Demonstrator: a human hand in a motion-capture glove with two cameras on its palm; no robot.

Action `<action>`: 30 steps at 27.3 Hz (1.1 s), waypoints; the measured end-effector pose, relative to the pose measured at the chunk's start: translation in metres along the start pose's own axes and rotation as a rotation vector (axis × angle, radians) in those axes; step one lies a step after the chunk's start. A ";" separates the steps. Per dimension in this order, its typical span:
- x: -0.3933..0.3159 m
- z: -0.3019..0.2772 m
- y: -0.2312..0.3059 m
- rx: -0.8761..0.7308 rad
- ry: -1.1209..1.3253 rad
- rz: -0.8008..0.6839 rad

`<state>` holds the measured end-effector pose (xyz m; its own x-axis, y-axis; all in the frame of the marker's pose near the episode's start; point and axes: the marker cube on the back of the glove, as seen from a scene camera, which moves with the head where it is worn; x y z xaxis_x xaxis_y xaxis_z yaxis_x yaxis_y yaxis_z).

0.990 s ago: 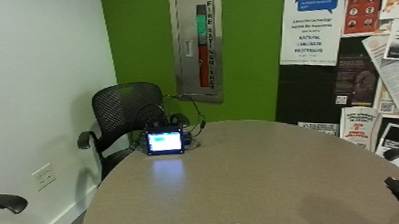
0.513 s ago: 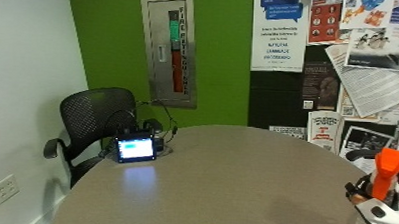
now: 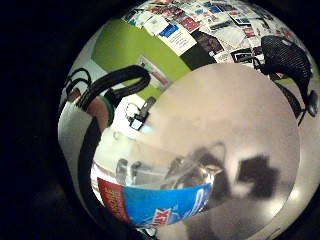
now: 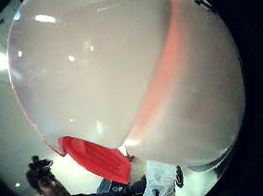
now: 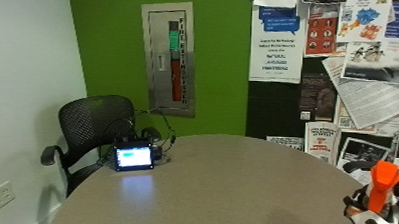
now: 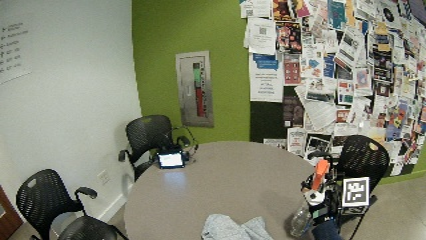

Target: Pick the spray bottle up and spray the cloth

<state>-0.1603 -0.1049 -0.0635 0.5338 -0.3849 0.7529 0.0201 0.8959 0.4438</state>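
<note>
While the gloved right hand (image 6: 318, 210) stands off the round table's (image 6: 226, 185) right edge, it grips the spray bottle (image 6: 308, 207), fingers curled about its neck; orange trigger head (image 5: 382, 186) up, clear body with blue-red label (image 3: 155, 202) against the palm, lifted off the tabletop. Grey cloth (image 6: 233, 228) lies crumpled at the near edge, just beside the bottle, apart. Small lit screen (image 5: 133, 157) sits far side, near a black mesh chair (image 5: 92, 123).

Green wall (image 5: 207, 67) — poster board (image 6: 346, 65), round table (image 5: 216, 192), black mesh chairs (image 6: 150, 135)
</note>
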 end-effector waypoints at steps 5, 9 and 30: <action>0.005 -0.011 0.004 0.034 0.005 0.009; 0.001 -0.029 -0.004 0.081 0.032 0.005; -0.090 -0.021 0.003 0.097 0.550 -0.366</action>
<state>-0.1908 -0.0634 -0.1403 0.8610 -0.4682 0.1987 0.2200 0.6949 0.6846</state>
